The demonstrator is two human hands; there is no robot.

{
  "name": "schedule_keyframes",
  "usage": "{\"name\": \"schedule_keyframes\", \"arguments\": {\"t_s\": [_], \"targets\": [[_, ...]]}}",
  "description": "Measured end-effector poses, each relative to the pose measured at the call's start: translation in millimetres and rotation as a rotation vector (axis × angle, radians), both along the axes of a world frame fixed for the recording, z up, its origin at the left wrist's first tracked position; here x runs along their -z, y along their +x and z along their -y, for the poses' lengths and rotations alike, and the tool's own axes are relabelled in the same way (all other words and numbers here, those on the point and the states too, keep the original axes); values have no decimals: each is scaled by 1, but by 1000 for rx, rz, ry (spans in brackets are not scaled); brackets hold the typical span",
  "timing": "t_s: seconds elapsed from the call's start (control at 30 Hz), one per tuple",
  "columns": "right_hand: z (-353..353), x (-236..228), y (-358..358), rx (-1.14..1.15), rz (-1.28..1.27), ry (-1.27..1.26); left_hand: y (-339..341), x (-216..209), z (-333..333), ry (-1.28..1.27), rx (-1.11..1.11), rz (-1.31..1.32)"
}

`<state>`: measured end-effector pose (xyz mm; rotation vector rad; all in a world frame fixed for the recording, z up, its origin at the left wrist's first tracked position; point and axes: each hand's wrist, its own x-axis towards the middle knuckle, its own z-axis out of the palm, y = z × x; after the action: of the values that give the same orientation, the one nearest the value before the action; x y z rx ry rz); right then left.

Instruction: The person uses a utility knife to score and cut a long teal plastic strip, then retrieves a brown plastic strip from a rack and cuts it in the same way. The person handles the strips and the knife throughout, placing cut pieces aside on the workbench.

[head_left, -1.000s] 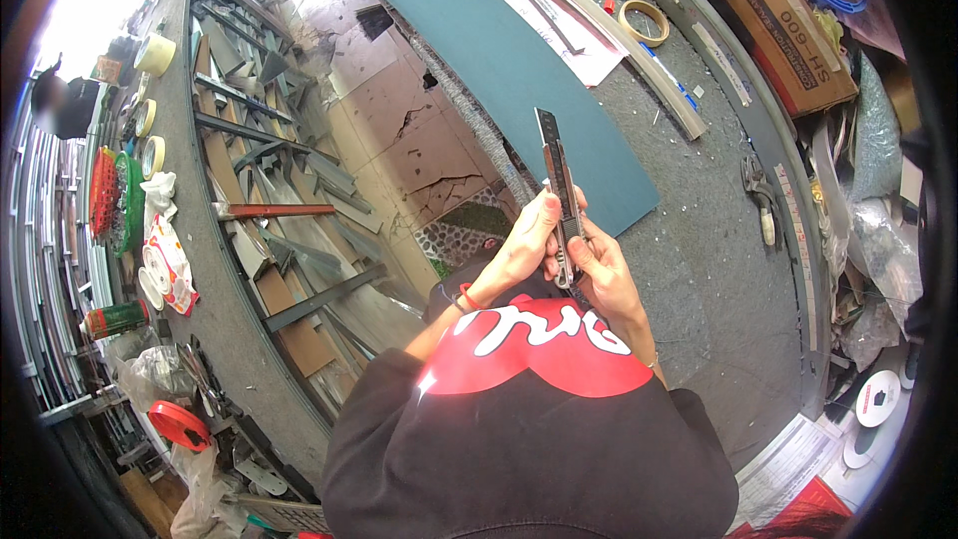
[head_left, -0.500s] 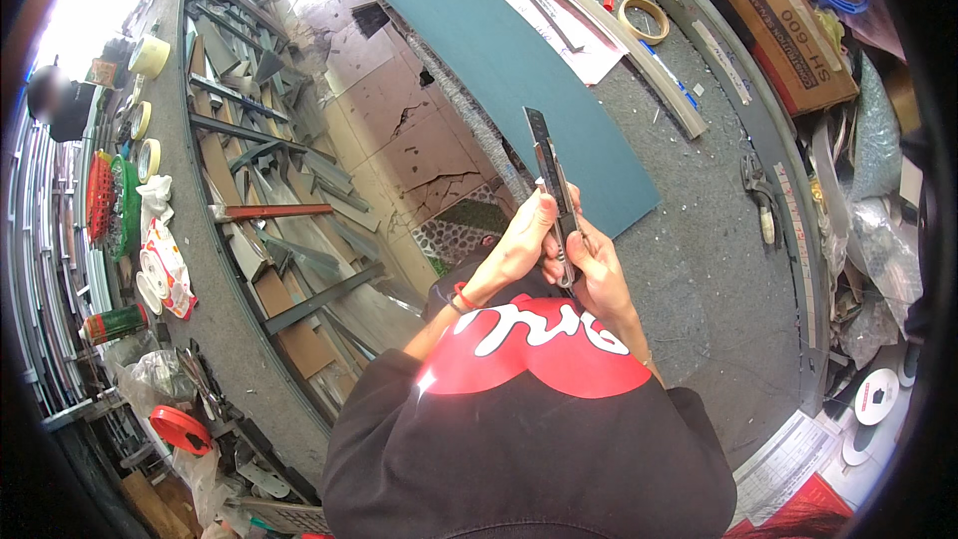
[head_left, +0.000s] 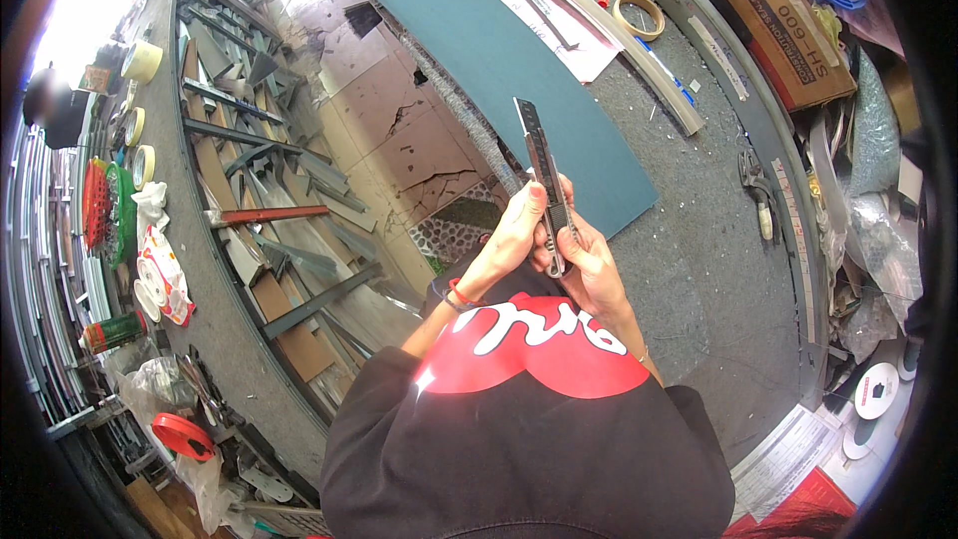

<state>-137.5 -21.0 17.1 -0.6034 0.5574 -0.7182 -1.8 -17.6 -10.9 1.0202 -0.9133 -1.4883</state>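
Observation:
A snap-off utility knife (head_left: pixel 540 155) with a metal body and a long dark blade stands nearly upright in front of my chest, its blade end pointing away from me. My left hand (head_left: pixel 517 228) is closed on it from the left, the thumb lying along the side of the body. From the right, my right hand (head_left: pixel 596 274) wraps the lower part, with the thumb near the handle end. Some fingers of both hands are hidden behind the knife. Beyond it lies a long blue-grey board (head_left: pixel 519 70) on the grey worktable (head_left: pixel 689 269).
Right of the board are a paper sheet (head_left: pixel 589 62), pale strips (head_left: pixel 654 90), a tape roll (head_left: pixel 639 17) and pliers-like cutters (head_left: pixel 755 190). A cardboard box (head_left: pixel 783 25) stands far right. At left, a rack holds offcuts (head_left: pixel 299 260); tape rolls (head_left: pixel 143 62) sit along its edge.
The knife has tipped slightly left and turned so that more of its flat side shows. Both hands keep their grip and have shifted a little with it.

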Motion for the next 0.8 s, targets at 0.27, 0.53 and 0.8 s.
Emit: {"name": "schedule_keyframes", "arguments": {"t_s": [0.27,0.53,0.8], "targets": [[4,8,-5,18,-74,87,3,-8,-3,20,128,28],[5,3,-3,121,-89,79,8,15,-2,-43,-62,190],[6,4,-7,129,13,-55,16,24,-8,-22,-202,39]]}}
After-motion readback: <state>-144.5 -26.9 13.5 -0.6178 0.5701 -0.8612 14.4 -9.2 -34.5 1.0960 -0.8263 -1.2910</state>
